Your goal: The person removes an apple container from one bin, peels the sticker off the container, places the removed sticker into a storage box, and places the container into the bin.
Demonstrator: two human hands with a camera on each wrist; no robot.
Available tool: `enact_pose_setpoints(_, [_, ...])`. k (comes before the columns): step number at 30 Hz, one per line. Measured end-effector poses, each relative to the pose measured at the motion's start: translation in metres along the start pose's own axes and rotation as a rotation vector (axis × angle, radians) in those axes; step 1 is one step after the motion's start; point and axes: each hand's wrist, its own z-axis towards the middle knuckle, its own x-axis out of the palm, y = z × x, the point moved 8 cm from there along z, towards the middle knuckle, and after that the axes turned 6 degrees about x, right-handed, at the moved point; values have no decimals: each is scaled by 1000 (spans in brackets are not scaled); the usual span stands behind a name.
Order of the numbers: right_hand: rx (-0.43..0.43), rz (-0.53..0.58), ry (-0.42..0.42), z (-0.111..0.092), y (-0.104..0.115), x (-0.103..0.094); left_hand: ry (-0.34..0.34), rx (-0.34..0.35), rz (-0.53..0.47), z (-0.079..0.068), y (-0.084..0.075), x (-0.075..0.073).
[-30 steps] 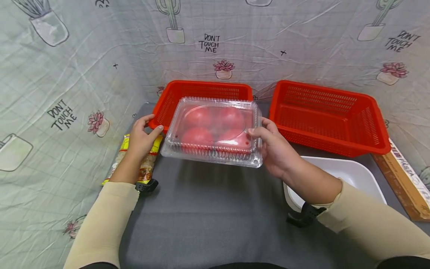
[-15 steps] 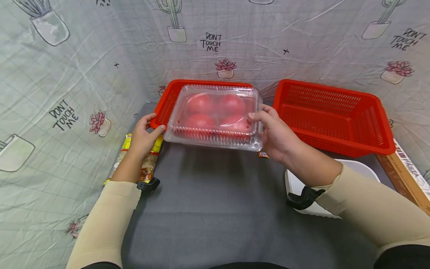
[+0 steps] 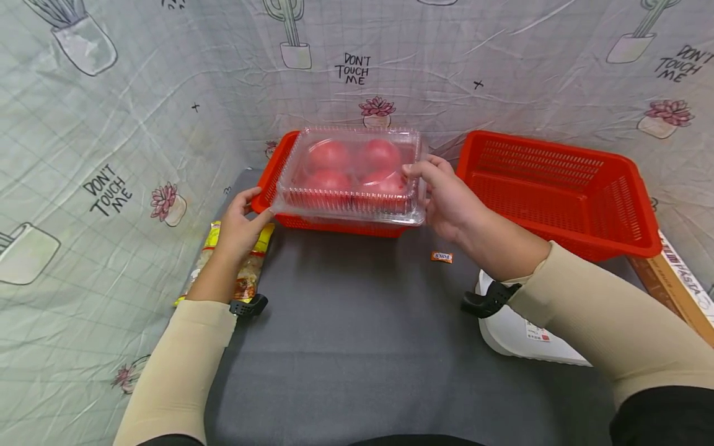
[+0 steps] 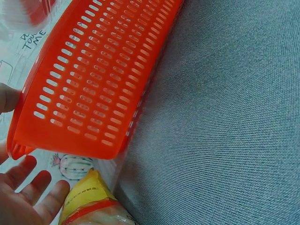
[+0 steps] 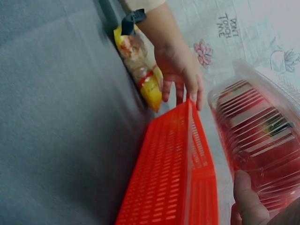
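Observation:
My right hand grips the right edge of a clear plastic clamshell box, thumb on the lid side. Round red fruit, apparently tomatoes, shows through the plastic. The box is held in the air over the left red basket, covering most of its opening in the head view. At that basket's left corner, my left hand pinches the rim between thumb and fingers. In the left wrist view several fingers spread outside the basket wall. From the right wrist view, the box is tilted and apart from the basket rim.
A second red basket stands at the back right. Below it are a white tray, partly hidden by my right forearm, and a long pasta box. A small orange packet and a yellow food bag lie on the grey table.
My right hand has moved the clamshell box away from me and slightly left, over the basket. The small orange packet has come into sight. My left hand stays on the rim.

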Motion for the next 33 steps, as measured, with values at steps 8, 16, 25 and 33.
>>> enact_pose_setpoints(8, [79, 25, -35, 25, 7, 6, 1, -10, 5, 3, 0, 1])
enact_pose_setpoints(16, [122, 23, -72, 50, 10, 16, 2, 17, 15, 3, -1, 3])
enact_pose_setpoints(25, [151, 16, -54, 78, 5, 29, -6, 23, 31, 4, -1, -1])
enact_pose_setpoints(33, [188, -108, -22, 97, 11, 40, 4, -18, 45, 2, 0, -1])
